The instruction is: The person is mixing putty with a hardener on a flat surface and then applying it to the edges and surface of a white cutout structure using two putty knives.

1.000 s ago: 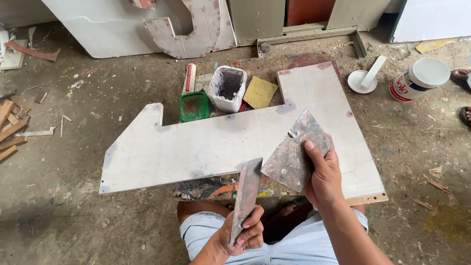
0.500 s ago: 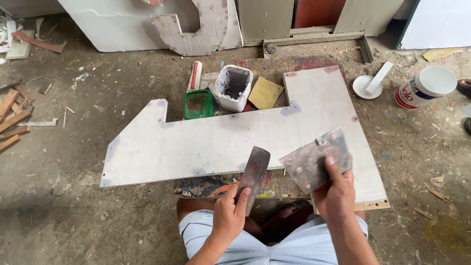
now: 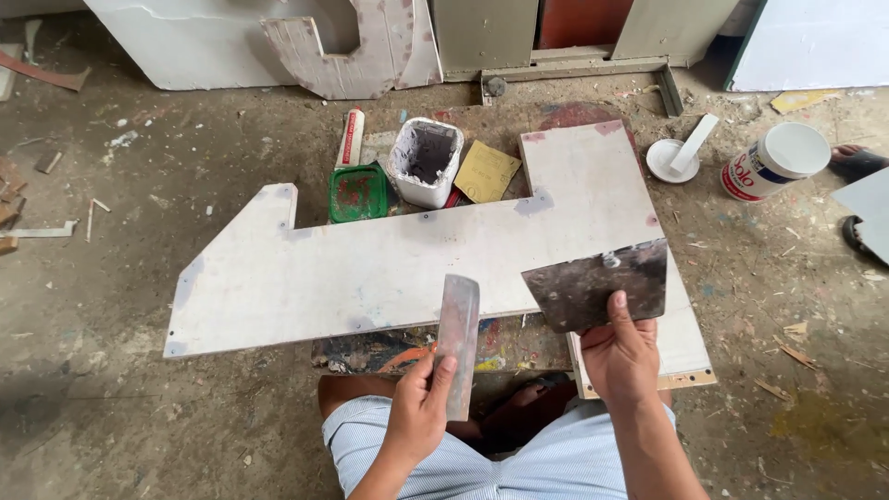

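The left hand grips a narrow putty knife; the right hand grips a wide scraper blade, both over the near edge of the white cut-out board. Grey filler patches dot the board; most looks bare.

Both forearms reach forward from below. The left hand is closed in a grip, thumb up; the right hand likewise, thumb pressed forward.

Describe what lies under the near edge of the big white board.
Under the white board a paint-spattered sheet pokes out near the left hand, and the wide scraper in the right hand hides part. How far it runs beneath is covered.
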